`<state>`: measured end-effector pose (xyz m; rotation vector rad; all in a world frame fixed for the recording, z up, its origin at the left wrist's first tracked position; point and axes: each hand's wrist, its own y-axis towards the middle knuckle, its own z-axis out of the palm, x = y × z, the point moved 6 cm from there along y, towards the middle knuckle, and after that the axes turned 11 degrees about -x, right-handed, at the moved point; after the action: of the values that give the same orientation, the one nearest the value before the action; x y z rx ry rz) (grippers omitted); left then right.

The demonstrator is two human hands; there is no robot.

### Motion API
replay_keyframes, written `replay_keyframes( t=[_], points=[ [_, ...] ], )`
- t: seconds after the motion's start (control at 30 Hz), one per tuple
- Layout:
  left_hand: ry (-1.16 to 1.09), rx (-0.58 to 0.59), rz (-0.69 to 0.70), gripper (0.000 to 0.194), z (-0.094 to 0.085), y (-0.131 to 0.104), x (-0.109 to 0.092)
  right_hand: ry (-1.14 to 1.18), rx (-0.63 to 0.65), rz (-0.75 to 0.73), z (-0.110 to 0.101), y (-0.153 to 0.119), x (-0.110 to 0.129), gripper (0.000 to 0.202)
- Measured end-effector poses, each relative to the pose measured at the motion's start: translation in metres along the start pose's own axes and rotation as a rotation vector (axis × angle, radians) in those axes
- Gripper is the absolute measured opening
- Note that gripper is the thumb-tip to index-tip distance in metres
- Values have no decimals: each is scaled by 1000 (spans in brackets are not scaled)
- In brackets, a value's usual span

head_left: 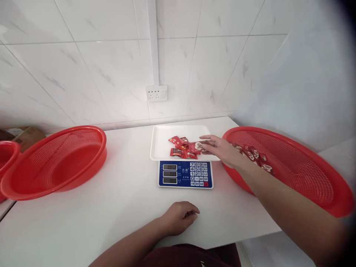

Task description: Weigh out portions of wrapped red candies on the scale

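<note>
My right hand [222,148] reaches over the white tray [158,142] of a digital scale, its fingers pinching a small red-and-white wrapped packet [198,147]. Below that packet, several small red wrapped packets [178,152] lie in a loose pile on the tray. The scale's blue panel [185,175] faces me; its top display seems to read 0.052. On the white table in front of the scale rests my left hand [180,218], loosely curled, with a gap between thumb and fingers and nothing seen in it.
At the right, a large red basket [303,148] holds several dark red packets [253,154], partly behind my right arm. A red basket [102,139] stands on the left, with another red basket [13,146] at the edge. Behind the table is a tiled wall with a socket [156,93].
</note>
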<state>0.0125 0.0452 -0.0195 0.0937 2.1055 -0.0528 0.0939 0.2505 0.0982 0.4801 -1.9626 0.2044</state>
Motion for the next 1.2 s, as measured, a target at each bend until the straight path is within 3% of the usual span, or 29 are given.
replay_keyframes(
  t=[0.07, 0.17, 0.23, 0.37, 0.43, 0.47, 0.6, 0.87, 1.2],
  points=[
    [5, -7, 14, 27, 0, 0, 0, -81, -83, -101, 3, -1, 9, 44],
    [12, -4, 46, 27, 2, 0, 0, -170, -173, -174, 3, -26, 15, 38],
    [13, 4, 68, 27, 3, 0, 1, -126, -84, -131, 13, -55, 6, 32],
    [17, 24, 113, 24, 5, 0, 1, -14, 268, 59, 54, -122, -41, 27],
    [22, 38, 125, 22, 6, 0, 1, 50, 297, 150, 70, -144, -66, 28],
    [25, 43, 129, 21, 7, 0, 0, 61, 254, 176, 75, -151, -77, 28],
    [58, 39, 128, 17, 7, 2, -1, 14, 55, 154, 80, -156, -92, 21],
    [92, 37, 94, 15, 7, 5, -2, 1, 7, 88, 81, -154, -89, 26],
    [125, 38, 60, 16, 2, 3, -9, 26, 35, 41, 82, -155, -91, 25]
  ],
)
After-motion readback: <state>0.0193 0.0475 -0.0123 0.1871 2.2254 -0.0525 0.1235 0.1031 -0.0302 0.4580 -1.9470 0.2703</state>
